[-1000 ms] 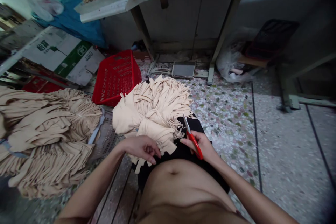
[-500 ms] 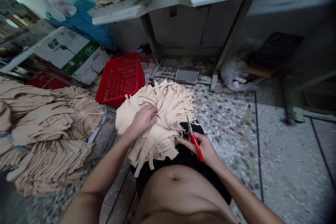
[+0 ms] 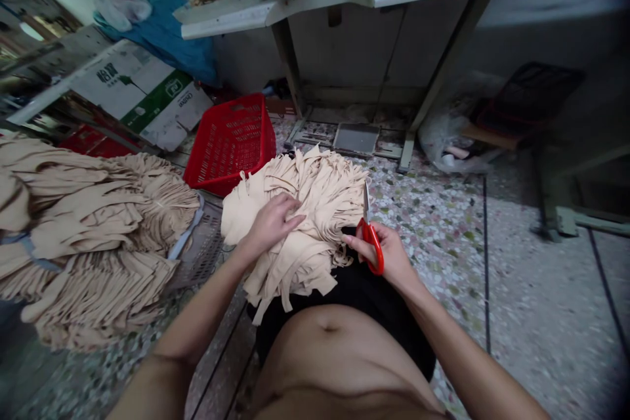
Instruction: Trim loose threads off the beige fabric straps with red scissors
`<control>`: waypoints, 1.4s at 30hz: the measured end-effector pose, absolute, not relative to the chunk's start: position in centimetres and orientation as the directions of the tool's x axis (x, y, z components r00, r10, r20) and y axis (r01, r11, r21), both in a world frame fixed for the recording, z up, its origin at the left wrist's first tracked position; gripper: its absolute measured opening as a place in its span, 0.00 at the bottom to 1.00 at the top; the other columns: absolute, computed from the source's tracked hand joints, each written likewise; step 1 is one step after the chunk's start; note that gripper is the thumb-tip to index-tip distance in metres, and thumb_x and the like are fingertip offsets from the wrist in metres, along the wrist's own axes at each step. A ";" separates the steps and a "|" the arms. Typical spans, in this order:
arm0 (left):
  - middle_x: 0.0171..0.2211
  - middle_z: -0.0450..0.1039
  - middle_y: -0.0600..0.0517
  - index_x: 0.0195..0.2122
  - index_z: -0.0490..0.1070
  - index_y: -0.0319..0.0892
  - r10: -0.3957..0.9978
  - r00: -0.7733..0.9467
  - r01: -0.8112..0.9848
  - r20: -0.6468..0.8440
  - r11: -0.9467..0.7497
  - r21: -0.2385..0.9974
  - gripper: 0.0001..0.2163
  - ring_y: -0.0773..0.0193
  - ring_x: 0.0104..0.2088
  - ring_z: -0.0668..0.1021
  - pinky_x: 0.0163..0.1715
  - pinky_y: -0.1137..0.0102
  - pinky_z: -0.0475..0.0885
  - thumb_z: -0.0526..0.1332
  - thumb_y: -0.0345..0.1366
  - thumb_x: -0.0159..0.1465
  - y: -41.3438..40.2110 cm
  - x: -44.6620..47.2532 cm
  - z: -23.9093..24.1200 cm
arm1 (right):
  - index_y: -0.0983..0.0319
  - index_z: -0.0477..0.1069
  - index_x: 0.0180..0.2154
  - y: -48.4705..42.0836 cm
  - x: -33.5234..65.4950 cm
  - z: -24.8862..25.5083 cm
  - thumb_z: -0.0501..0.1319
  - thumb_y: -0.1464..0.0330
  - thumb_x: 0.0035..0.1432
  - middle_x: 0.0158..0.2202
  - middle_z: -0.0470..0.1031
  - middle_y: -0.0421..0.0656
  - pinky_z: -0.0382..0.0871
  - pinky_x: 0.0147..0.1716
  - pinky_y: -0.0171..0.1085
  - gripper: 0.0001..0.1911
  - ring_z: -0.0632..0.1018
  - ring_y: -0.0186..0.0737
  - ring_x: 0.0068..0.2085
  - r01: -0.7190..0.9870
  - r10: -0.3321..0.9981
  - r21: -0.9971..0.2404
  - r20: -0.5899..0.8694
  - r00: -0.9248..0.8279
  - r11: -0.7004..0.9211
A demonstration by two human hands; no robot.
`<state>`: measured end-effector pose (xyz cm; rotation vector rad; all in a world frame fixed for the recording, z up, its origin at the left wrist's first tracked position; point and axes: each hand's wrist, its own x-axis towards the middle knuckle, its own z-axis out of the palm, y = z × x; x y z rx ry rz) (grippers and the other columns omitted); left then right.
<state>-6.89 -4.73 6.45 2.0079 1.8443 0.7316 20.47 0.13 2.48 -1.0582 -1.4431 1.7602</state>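
Note:
A bundle of beige cut fabric pieces [image 3: 315, 203], with loose strips at its edges, lies across my lap. My left hand [image 3: 273, 220] rests on top of the bundle, its thumb apart from the bent fingers and nothing visibly gripped. In my right hand [image 3: 386, 249] is a pair of scissors [image 3: 374, 246] with red handles. Their blades point away from me along the bundle's right edge and look closed. The thumb of that hand reaches toward the frayed strip ends.
Left of me, a grey crate [image 3: 204, 243] stands beside large stacks of beige fabric [image 3: 98, 230]. A red plastic basket [image 3: 231, 144] is just beyond my lap. Ahead is a worktable [image 3: 325, 3] with metal legs and a pedal [image 3: 357, 138]. A plastic bag [image 3: 443, 141] lies right.
My left hand has loosened from a pinch on the fabric, its thumb now apart. My right hand has shifted slightly up and right, turning the scissors more upright.

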 end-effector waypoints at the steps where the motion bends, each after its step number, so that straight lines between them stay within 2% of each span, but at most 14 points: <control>1: 0.44 0.76 0.44 0.48 0.77 0.40 0.992 0.035 0.822 0.122 -0.098 0.562 0.10 0.55 0.46 0.78 0.48 0.63 0.73 0.62 0.38 0.69 -5.1 -7.4 6.2 | 0.60 0.65 0.24 0.2 20.3 2.5 0.76 0.51 0.49 0.16 0.66 0.35 0.57 0.18 0.32 0.26 0.65 0.32 0.18 0.019 0.855 -0.980 -0.183 -0.486 -0.199; 4: 0.46 0.76 0.43 0.50 0.77 0.40 0.997 0.063 0.768 0.046 -0.078 0.635 0.12 0.56 0.48 0.78 0.51 0.62 0.73 0.58 0.39 0.72 -6.1 -8.9 5.9 | 0.59 0.65 0.24 0.0 19.9 1.9 0.76 0.52 0.48 0.16 0.66 0.34 0.56 0.18 0.31 0.26 0.65 0.32 0.18 0.015 0.843 -0.979 -0.182 -0.506 -0.202; 8: 0.51 0.74 0.43 0.45 0.78 0.41 0.979 0.202 0.700 -0.009 -0.138 0.701 0.11 0.55 0.53 0.76 0.55 0.63 0.70 0.64 0.41 0.68 -7.0 -10.3 6.4 | 0.59 0.66 0.26 -1.1 19.8 0.1 0.76 0.53 0.49 0.15 0.66 0.34 0.56 0.17 0.31 0.24 0.66 0.32 0.17 0.063 0.796 -0.966 -0.243 -0.554 -0.252; 12: 0.39 0.78 0.47 0.41 0.77 0.39 0.994 0.094 0.663 -0.058 -0.019 0.748 0.10 0.58 0.42 0.78 0.44 0.67 0.71 0.62 0.41 0.69 -6.2 -9.9 7.4 | 0.60 0.66 0.26 -1.8 19.9 -0.6 0.77 0.55 0.49 0.17 0.66 0.33 0.57 0.17 0.30 0.24 0.66 0.31 0.17 0.069 0.772 -0.963 -0.251 -0.584 -0.261; 19: 0.26 0.71 0.54 0.31 0.74 0.37 0.992 -0.032 0.403 -0.121 0.123 0.907 0.13 0.68 0.27 0.71 0.28 0.74 0.64 0.70 0.43 0.61 -3.6 -5.4 10.5 | 0.60 0.69 0.27 -0.3 19.4 1.4 0.80 0.58 0.44 0.21 0.70 0.36 0.63 0.21 0.32 0.23 0.69 0.34 0.22 -0.023 0.868 -0.992 -0.100 -0.486 -0.127; 23: 0.27 0.73 0.54 0.43 0.76 0.37 0.982 0.018 0.257 -0.187 0.177 0.950 0.14 0.69 0.26 0.74 0.28 0.75 0.67 0.71 0.40 0.60 -2.7 -3.5 12.0 | 0.60 0.71 0.32 0.9 17.9 2.2 0.80 0.59 0.44 0.36 0.81 0.45 0.72 0.30 0.37 0.22 0.77 0.41 0.30 -0.114 0.904 -0.992 0.005 -0.428 -0.049; 25: 0.29 0.77 0.52 0.50 0.74 0.38 0.977 0.081 0.184 -0.195 0.178 0.967 0.17 0.67 0.30 0.78 0.32 0.74 0.71 0.70 0.39 0.63 -2.7 -2.8 12.6 | 0.60 0.71 0.34 1.2 16.8 2.4 0.80 0.58 0.42 0.34 0.80 0.44 0.72 0.28 0.36 0.24 0.76 0.40 0.29 -0.126 0.910 -0.992 0.036 -0.412 -0.017; 27: 0.35 0.81 0.47 0.51 0.73 0.37 0.976 0.134 0.130 -0.174 0.157 0.979 0.16 0.62 0.37 0.82 0.39 0.70 0.76 0.68 0.39 0.65 -2.8 -2.5 13.2 | 0.59 0.71 0.33 1.3 15.6 2.8 0.80 0.57 0.42 0.28 0.77 0.39 0.70 0.26 0.35 0.24 0.74 0.37 0.26 -0.120 0.919 -0.993 0.048 -0.392 0.001; 29: 0.39 0.82 0.43 0.47 0.76 0.36 0.984 0.132 0.123 -0.122 0.106 0.987 0.13 0.60 0.41 0.83 0.44 0.67 0.77 0.67 0.39 0.66 -2.8 -2.7 13.4 | 0.59 0.70 0.33 1.5 14.6 3.5 0.78 0.55 0.45 0.25 0.73 0.37 0.68 0.24 0.34 0.23 0.72 0.36 0.24 -0.097 0.930 -0.995 0.050 -0.364 0.016; 31: 0.37 0.82 0.44 0.43 0.78 0.35 1.000 0.006 0.152 -0.024 0.022 0.988 0.12 0.60 0.39 0.83 0.45 0.67 0.77 0.66 0.41 0.67 -2.6 -3.5 13.0 | 0.59 0.69 0.33 1.9 14.1 4.3 0.75 0.53 0.48 0.25 0.72 0.37 0.67 0.23 0.33 0.22 0.71 0.35 0.24 -0.067 0.938 -0.997 0.048 -0.343 0.027; 34: 0.39 0.81 0.45 0.47 0.77 0.37 0.989 -0.132 0.198 0.062 -0.035 0.980 0.13 0.61 0.41 0.82 0.47 0.66 0.77 0.66 0.42 0.67 -2.3 -5.1 11.1 | 0.59 0.68 0.33 2.8 14.1 5.4 0.74 0.52 0.50 0.24 0.70 0.37 0.67 0.23 0.33 0.22 0.70 0.35 0.23 -0.039 0.937 -0.999 0.037 -0.347 0.025; 36: 0.47 0.79 0.42 0.50 0.77 0.38 0.999 0.025 0.220 -0.041 0.035 0.975 0.16 0.58 0.47 0.81 0.51 0.64 0.76 0.68 0.41 0.65 -2.4 -6.0 9.3 | 0.60 0.68 0.32 3.5 14.6 6.0 0.75 0.51 0.49 0.24 0.71 0.38 0.68 0.23 0.34 0.24 0.72 0.35 0.23 -0.055 0.937 -0.998 0.044 -0.346 0.027; 38: 0.49 0.79 0.42 0.50 0.78 0.37 0.969 0.183 0.245 -0.167 0.120 0.962 0.17 0.58 0.48 0.80 0.50 0.64 0.76 0.69 0.42 0.64 -2.5 -6.4 7.6 | 0.60 0.69 0.32 4.1 15.2 6.5 0.76 0.51 0.47 0.25 0.72 0.39 0.70 0.23 0.34 0.25 0.74 0.37 0.24 -0.084 0.937 -0.996 0.047 -0.347 0.019; 42: 0.36 0.77 0.48 0.40 0.79 0.35 0.960 0.142 0.183 -0.242 0.215 0.959 0.16 0.65 0.34 0.79 0.36 0.71 0.74 0.72 0.45 0.60 -2.6 -5.7 5.8 | 0.60 0.68 0.31 4.8 16.1 7.2 0.77 0.52 0.45 0.25 0.74 0.39 0.72 0.24 0.36 0.25 0.78 0.40 0.25 -0.118 0.937 -0.992 0.010 -0.350 -0.034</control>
